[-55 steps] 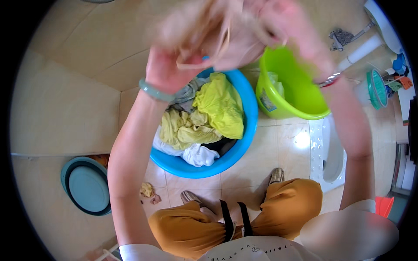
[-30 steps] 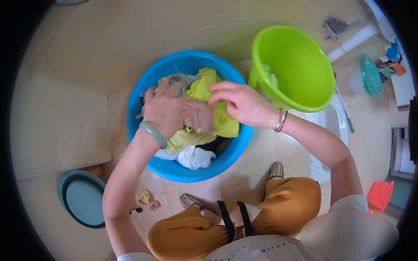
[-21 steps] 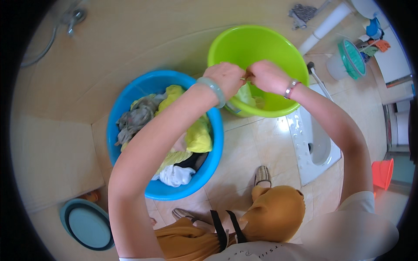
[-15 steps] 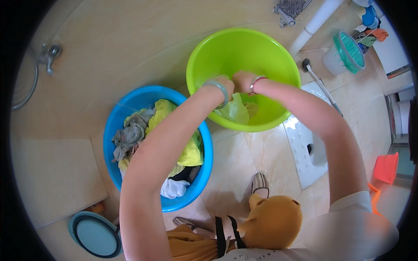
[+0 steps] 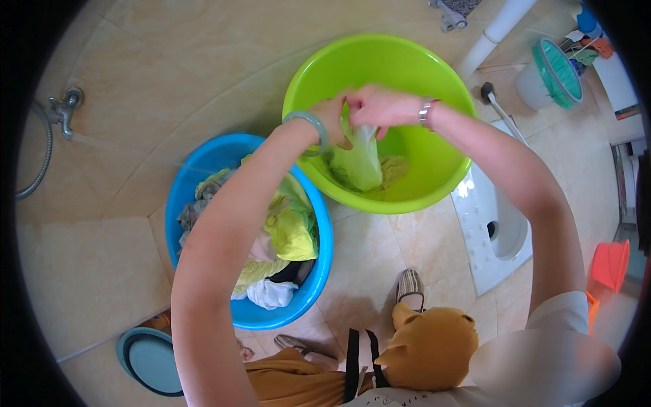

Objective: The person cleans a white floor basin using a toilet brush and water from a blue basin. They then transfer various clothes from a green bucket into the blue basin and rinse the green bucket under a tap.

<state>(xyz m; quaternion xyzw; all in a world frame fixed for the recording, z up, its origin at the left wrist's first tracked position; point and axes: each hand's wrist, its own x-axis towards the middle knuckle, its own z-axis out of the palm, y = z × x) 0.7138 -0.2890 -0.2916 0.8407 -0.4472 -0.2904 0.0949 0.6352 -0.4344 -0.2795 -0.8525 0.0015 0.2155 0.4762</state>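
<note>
Over the lime-green basin (image 5: 434,81) my two hands meet, both closed on a pale green cloth (image 5: 366,163) that hangs down into it. My right hand (image 5: 383,107), slightly blurred, grips its upper part. Close beside it, my left hand (image 5: 330,121) has its fingers bent round the cloth's edge, partly hidden. A yellowish cloth (image 5: 395,169) lies low in the basin, next to the hanging one. Below my left forearm stands a blue basin (image 5: 324,271) heaped with yellow clothes (image 5: 293,230), a grey garment (image 5: 196,211) and a white cloth (image 5: 271,294).
A wall tap (image 5: 66,112) with a hose is at far left. At right are a white squat toilet (image 5: 478,224), a long-handled brush (image 5: 505,114), a lined bin (image 5: 536,88) and a red bucket (image 5: 610,264). A grey-blue folding basin (image 5: 152,363) stands lower left.
My hands have shifted slightly left, and the pale green cloth has been lifted and now hangs longer beneath them. The view has moved a little.
</note>
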